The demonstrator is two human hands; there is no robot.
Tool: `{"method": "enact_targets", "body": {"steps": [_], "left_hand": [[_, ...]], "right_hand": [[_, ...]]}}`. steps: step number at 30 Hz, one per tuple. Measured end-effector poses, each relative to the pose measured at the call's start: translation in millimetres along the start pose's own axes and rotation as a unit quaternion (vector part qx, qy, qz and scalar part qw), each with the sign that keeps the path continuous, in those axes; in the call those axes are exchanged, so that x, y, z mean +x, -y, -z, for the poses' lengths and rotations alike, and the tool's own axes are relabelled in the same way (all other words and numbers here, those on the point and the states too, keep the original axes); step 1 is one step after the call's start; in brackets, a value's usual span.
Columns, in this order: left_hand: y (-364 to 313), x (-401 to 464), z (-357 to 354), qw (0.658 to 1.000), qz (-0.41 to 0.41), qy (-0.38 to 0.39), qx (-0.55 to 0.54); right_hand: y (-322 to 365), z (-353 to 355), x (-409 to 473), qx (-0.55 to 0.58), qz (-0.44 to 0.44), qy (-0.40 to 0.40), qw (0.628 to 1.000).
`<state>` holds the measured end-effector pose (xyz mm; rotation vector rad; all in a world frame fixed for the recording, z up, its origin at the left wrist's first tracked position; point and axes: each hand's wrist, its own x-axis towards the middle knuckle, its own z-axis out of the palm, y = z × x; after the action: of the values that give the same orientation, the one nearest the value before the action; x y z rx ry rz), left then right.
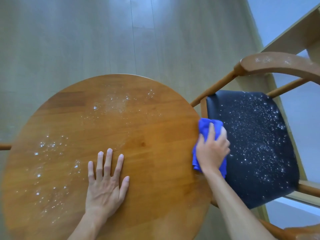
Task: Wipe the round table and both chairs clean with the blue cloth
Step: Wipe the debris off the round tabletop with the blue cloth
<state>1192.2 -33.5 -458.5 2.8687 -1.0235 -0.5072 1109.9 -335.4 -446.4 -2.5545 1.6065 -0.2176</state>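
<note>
The round wooden table [149,118] fills the lower left, with white specks across its left and far parts and a cleaner right part. My left hand [106,184] lies flat on the tabletop, fingers spread. At the table's right edge my right hand [212,149] grips the bunched blue cloth [207,123], which hangs partly over the edge. To the right stands a wooden chair with a black seat [259,153] covered in white specks. Its curved backrest [277,64] also carries white dust.
Pale wood-look floor [121,40] surrounds the table. A light wooden shelf or frame [297,33] stands at the upper right behind the chair. A short wooden rail [5,146] pokes in at the left edge, and another brown wooden part [303,232] shows at the bottom right.
</note>
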Motion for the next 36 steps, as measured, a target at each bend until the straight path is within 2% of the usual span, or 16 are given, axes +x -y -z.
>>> {"method": "enact_targets", "body": {"steps": [2, 4, 7, 10, 13, 15, 17, 20, 22, 24, 26, 28, 30, 31, 33, 36], "left_hand": [[0.6, 0.8, -0.9, 1.000, 0.000, -0.001, -0.003], [0.2, 0.1, -4.5, 1.000, -0.002, -0.005, -0.003], [1.0, 1.0, -7.5, 1.000, -0.002, -0.021, -0.005], [2.5, -0.2, -9.9, 1.000, -0.008, -0.031, 0.001], [3.0, 0.7, -9.7, 1.000, -0.004, -0.026, -0.004], [4.6, 0.5, -9.2, 1.000, -0.004, -0.023, -0.004], [4.0, -0.5, -8.3, 1.000, -0.003, -0.021, 0.002], [3.7, -0.5, -9.1, 1.000, -0.006, -0.027, 0.012], [4.1, 0.2, -12.1, 0.999, -0.007, -0.038, 0.020], [3.8, -0.6, -15.0, 0.999, -0.006, -0.046, 0.028], [3.6, -0.9, -14.8, 0.998, -0.004, -0.054, 0.035], [3.4, -1.4, -12.3, 0.998, 0.002, -0.055, 0.034], [2.1, -1.3, -9.3, 0.998, 0.004, -0.057, 0.031], [1.7, -1.4, -8.3, 0.998, 0.005, -0.057, 0.028], [1.3, -1.3, -7.9, 0.998, 0.005, -0.059, 0.021], [2.0, -1.2, -10.0, 0.997, 0.001, -0.070, 0.016]], "right_hand": [[-22.8, 1.8, -8.0, 0.037, -0.139, 0.006, 0.990], [-20.5, 2.3, -37.8, 0.032, -0.171, -0.015, 0.985], [32.9, -3.6, -85.0, 0.027, -0.037, -0.037, 0.998], [79.6, -11.6, -129.8, 0.033, 0.193, 0.005, 0.981], [40.5, -7.4, -153.8, 0.041, 0.280, 0.028, 0.959], [-9.1, 1.2, -152.7, 0.016, 0.238, 0.017, 0.971], [-33.8, 5.7, -128.8, -0.023, 0.118, 0.002, 0.993], [1.1, 1.5, -74.7, -0.013, -0.066, -0.010, 0.998], [46.4, -5.9, -51.6, -0.002, -0.066, -0.016, 0.998], [95.3, -15.1, -51.1, 0.015, 0.003, 0.006, 1.000], [131.9, -19.8, -72.3, 0.027, 0.150, 0.035, 0.988], [127.1, -19.0, -97.6, 0.032, 0.351, 0.066, 0.934], [81.3, -13.0, -105.6, 0.033, 0.460, 0.074, 0.884], [52.9, -8.9, -103.1, 0.023, 0.462, 0.068, 0.884], [13.7, -2.6, -84.8, -0.007, 0.367, 0.040, 0.929], [39.2, -8.0, -44.0, -0.017, 0.057, 0.031, 0.998]]}}
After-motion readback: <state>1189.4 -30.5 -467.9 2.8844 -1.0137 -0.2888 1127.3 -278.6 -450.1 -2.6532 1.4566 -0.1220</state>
